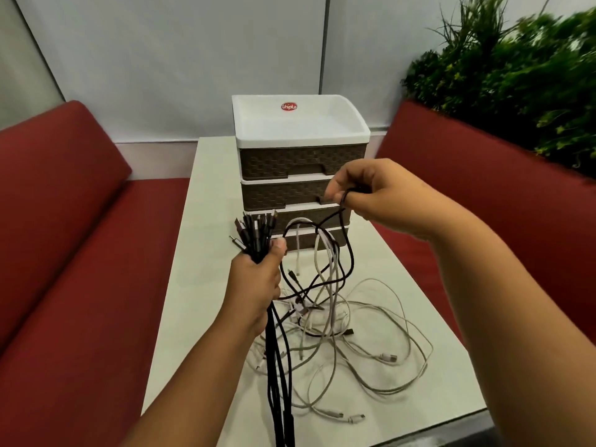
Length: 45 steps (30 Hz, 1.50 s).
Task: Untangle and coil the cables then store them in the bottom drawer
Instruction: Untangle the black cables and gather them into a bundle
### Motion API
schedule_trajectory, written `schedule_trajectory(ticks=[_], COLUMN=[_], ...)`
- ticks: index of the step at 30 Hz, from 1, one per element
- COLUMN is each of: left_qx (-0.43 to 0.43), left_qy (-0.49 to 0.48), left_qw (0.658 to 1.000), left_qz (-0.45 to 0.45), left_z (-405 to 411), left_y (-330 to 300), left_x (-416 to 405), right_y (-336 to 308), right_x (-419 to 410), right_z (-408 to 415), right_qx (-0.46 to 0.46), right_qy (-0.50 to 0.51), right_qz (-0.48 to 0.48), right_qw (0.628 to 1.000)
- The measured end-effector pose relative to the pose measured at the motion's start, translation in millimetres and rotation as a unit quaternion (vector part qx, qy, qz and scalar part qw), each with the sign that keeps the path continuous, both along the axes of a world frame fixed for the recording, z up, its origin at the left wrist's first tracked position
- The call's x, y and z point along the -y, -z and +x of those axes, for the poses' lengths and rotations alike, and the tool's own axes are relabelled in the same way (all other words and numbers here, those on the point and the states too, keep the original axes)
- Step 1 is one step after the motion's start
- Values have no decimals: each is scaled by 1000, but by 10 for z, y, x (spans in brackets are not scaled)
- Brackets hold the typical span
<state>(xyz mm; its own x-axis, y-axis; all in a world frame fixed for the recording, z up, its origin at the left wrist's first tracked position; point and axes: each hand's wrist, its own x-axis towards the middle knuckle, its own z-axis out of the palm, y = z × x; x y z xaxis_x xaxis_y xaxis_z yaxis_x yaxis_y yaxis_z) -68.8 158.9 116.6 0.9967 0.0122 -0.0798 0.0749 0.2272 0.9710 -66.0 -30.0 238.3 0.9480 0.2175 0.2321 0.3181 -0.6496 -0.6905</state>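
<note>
I am looking down at a white table (206, 195) set between two red benches (64, 221), with a plant (516, 75) showing at the upper right. The left hand (254, 279) is clamping a bundle (254, 233) of mostly dark cables in a closed fist above the middle of the table; the plug ends are fanning out above the thumb, and the black strands are hanging straight down from the fist toward the near edge. The right hand (371, 191) is pinching one black cable (335, 250) between thumb and fingertips, held high in front of the drawer unit (300, 162); this cable is looping down from the pinch and running back toward the left hand. A loose tangle (354, 343) of white and grey cables is lying on the table from its middle to the near right corner, with several plugs resting close to the near edge. Some white strands are rising out of the tangle toward the hands, and I cannot tell which hand is carrying them. The drawer unit is standing at the far edge of the table, white tray on top and brown woven drawers below. The bottom drawer (306, 241) is partly hidden behind the cables, and I cannot tell whether it is closed.
</note>
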Motion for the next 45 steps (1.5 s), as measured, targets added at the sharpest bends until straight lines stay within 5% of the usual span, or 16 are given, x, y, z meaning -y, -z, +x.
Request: schedule_trajectory(ticks=[3, 6, 15, 22, 26, 28, 34, 39, 45], left_qx=[-8, -9, 13, -5, 31, 38, 17, 8, 4], left_qy=[-7, -29, 113, 121, 112, 95, 34, 28, 20], left_qw=[1000, 1000, 993, 983, 976, 977, 985, 989, 989], left_qz=[4, -2, -27, -135, -186, -190, -170, -144, -144], left_z=[29, 47, -161, -132, -120, -74, -1, -38, -61], left_y=[24, 58, -120, -133, -226, -282, -242, -218, -215], left_x=[-15, -4, 69, -85, -206, -288, -358, -245, -222], right_y=[72, 134, 220, 605, 1155, 1352, 1050, 375, -256], right_x=[-10, -86, -447, -217, 49, 218, 489, 435, 201], right_z=[-23, -19, 93, 195, 200, 176, 192, 151, 64], right_qx=[-25, -49, -12, -57, -81, -121, -137, -59, 29], right_qy=[-32, -82, -26, -26, 0, 19, 34, 57, 27], right_qz=[139, 157, -167, -110, -269, -275, -222, 39, 304], right_qw=[989, 983, 986, 992, 960, 953, 965, 996, 952])
